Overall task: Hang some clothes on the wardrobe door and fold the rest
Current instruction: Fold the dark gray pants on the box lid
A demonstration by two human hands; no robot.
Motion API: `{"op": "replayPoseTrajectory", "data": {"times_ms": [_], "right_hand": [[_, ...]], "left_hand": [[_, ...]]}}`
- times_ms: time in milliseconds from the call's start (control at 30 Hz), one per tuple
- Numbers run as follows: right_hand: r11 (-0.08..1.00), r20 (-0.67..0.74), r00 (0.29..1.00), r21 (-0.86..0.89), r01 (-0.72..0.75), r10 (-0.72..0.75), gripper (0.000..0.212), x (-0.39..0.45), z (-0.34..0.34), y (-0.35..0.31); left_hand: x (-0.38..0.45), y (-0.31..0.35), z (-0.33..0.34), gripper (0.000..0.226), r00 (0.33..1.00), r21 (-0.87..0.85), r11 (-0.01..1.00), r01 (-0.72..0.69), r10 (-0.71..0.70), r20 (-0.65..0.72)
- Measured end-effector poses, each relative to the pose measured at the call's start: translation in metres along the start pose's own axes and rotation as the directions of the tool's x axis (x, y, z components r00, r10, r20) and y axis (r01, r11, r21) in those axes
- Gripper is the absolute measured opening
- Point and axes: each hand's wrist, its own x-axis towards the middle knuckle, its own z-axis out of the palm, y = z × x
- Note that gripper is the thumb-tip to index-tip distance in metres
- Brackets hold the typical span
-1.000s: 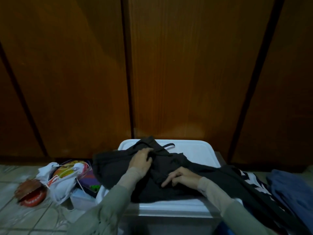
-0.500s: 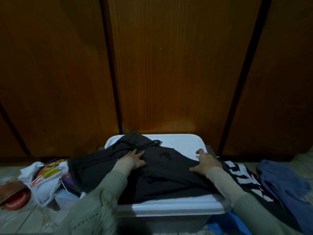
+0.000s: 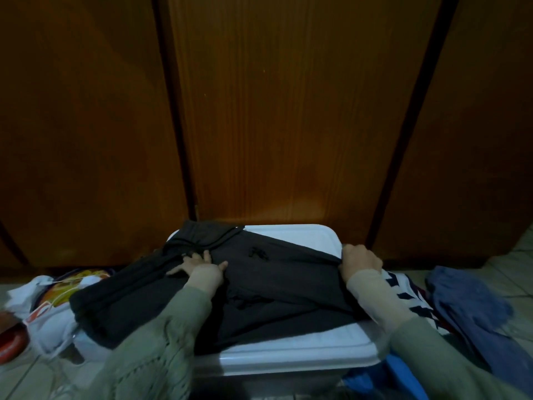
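The right hand [image 3: 360, 259] grips a fold of the dark grey drawstring trousers [image 3: 230, 284] at the right edge of the white bin lid [image 3: 302, 350], fingers curled over the cloth. The left hand [image 3: 202, 265] lies flat, fingers spread, pressing the garment just below its waistband near the lid's far-left corner. The trousers lie across the lid, one end overhanging its left edge. To fold cleanly, keep the left palm anchoring the waistband, draw the gripped fold taut to remove creases, then carry it over so edges align. Risk: the overhanging end may drag the cloth off. A striped garment [image 3: 409, 295] and blue cloth [image 3: 467, 304] lie right of the lid; wardrobe doors [image 3: 288, 111] stand behind.
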Motion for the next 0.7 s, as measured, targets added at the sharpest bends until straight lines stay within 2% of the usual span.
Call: {"op": "replayPoseTrajectory", "data": {"times_ms": [67, 100, 167, 200, 267, 400, 567, 633, 700], "right_hand": [[0.997, -0.068, 0.998, 0.080, 0.001, 0.004, 0.026, -0.001, 0.005, 0.000], [0.992, -0.103, 0.995, 0.123, 0.009, 0.004, 0.025, -0.001, 0.006, -0.001], [0.980, -0.168, 0.986, 0.198, 0.027, 0.006, 0.024, 0.000, 0.003, -0.002], [0.973, -0.201, 0.980, 0.228, 0.036, 0.011, 0.023, 0.001, 0.000, -0.002], [0.957, -0.263, 0.965, 0.284, 0.063, 0.014, 0.023, 0.003, -0.007, -0.005], [0.930, -0.289, 0.957, 0.348, 0.117, -0.012, 0.024, 0.016, -0.016, -0.017], [0.905, -0.102, 0.988, 0.398, 0.151, -0.119, 0.055, 0.036, 0.001, -0.032], [0.941, 0.001, 0.984, 0.293, 0.168, -0.176, 0.052, 0.042, 0.013, -0.031], [0.985, 0.128, 0.981, 0.109, 0.135, -0.149, 0.059, 0.050, 0.025, -0.025]], "left_hand": [[-0.005, 0.009, -0.001, 0.065, 0.996, 0.050, 0.998, -0.024, 0.028, -0.079], [-0.007, 0.014, 0.000, 0.061, 0.986, 0.059, 0.994, -0.089, 0.096, -0.133], [-0.015, 0.026, 0.001, 0.057, 0.930, -0.006, 0.946, -0.324, 0.317, -0.184], [-0.020, 0.031, 0.001, 0.059, 0.896, -0.076, 0.901, -0.428, 0.411, -0.169], [-0.024, 0.039, -0.001, 0.067, 0.867, -0.215, 0.840, -0.498, 0.491, -0.088], [-0.012, 0.038, -0.002, 0.070, 0.882, -0.230, 0.863, -0.450, 0.469, 0.034], [0.008, 0.023, -0.002, 0.071, 0.944, -0.252, 0.920, -0.301, 0.325, 0.057], [0.016, 0.017, -0.002, 0.074, 0.970, -0.266, 0.939, -0.220, 0.240, 0.045], [0.025, 0.013, -0.002, 0.075, 0.986, -0.287, 0.946, -0.149, 0.163, 0.025]]}}
